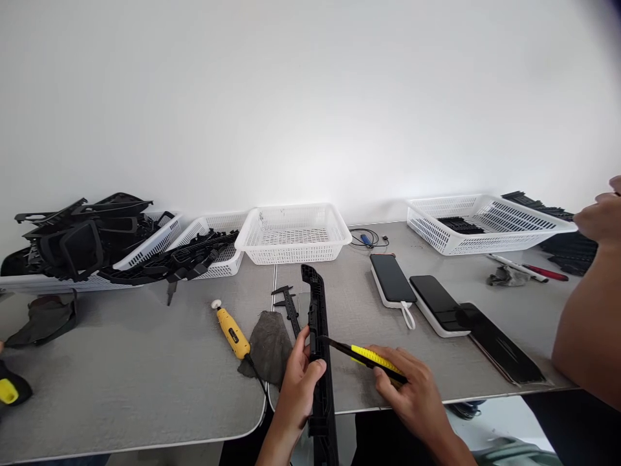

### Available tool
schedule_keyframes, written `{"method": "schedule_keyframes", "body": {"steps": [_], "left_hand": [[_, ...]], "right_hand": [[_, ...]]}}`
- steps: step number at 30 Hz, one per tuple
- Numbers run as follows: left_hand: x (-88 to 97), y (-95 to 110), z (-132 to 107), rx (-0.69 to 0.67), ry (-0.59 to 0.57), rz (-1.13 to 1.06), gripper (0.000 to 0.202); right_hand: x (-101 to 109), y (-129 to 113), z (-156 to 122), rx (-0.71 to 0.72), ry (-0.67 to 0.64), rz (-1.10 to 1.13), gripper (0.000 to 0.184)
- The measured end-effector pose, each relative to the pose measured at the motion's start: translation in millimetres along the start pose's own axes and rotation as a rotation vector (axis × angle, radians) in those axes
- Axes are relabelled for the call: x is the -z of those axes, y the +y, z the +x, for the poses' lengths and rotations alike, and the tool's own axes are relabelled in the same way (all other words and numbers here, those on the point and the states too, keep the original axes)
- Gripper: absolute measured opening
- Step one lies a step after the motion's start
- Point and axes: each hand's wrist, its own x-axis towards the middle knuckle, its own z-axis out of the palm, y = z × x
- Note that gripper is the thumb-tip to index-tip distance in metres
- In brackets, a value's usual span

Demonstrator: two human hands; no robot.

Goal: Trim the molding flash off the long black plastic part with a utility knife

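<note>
Table (145, 375): matte grey, rounded near corner
Strip (317, 304): ribbed black plastic, centre, past near edge
Left hand (301, 380): fingers clamped on strip
Right hand (413, 389): fingers closed around knife
Knife (371, 357): ridged yellow, gap before devices (392, 277) at right

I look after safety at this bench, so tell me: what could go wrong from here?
The yellow-and-black plastic utility knife in the right hand points towards the left hand, which grips the long black plastic part; a slip might cut that hand.

The thin black cord of the yellow cylindrical rotary tool runs to the grey table's front edge; a snag might drag the tool off.
</note>
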Motion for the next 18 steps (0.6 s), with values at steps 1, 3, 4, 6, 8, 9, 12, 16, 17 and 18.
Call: {"method": "schedule_keyframes", "body": {"steps": [1,3,4,6,8,9,12,16,17,18], "left_hand": [[0.1,0.4,-0.7,0.008,-0.004,0.009,0.075],[-0.5,3.1,-2.4,0.024,-0.017,0.017,0.074],[-1.2,5.1,-3.4,0.031,-0.027,0.019,0.074],[-2.8,9.5,-5.2,0.021,-0.038,0.012,0.072],[-4.5,13.5,-6.8,-0.003,-0.045,0.003,0.068],[-5.2,15.1,-7.4,-0.008,-0.051,0.002,0.065],[-6.9,18.1,-8.8,0.005,-0.069,0.026,0.057],[-8.8,18.9,-9.8,0.014,-0.073,0.078,0.056],[-9.1,18.8,-10.0,0.011,-0.069,0.094,0.057],[-9.4,18.6,-10.3,0.007,-0.063,0.112,0.057]], "right_hand": [[-0.1,-0.5,0.4,-0.029,0.013,0.003,0.03],[-0.1,-1.2,1.0,-0.066,0.032,0.008,0.03],[0.0,-1.5,1.1,-0.063,0.03,0.009,0.03],[0.9,-1.9,1.1,-0.03,0.009,0.015,0.031],[2.4,-2.5,1.2,0.001,-0.021,0.024,0.031],[3.1,-2.9,1.4,0.012,-0.036,0.029,0.031],[3.7,-3.5,2.0,0.031,-0.051,0.046,0.03],[1.1,-2.4,1.6,-0.044,0.079,0.038,0.026],[0.4,-2.0,1.2,-0.049,0.099,0.035,0.026],[-0.1,-1.8,0.8,-0.04,0.1,0.035,0.027]]}}
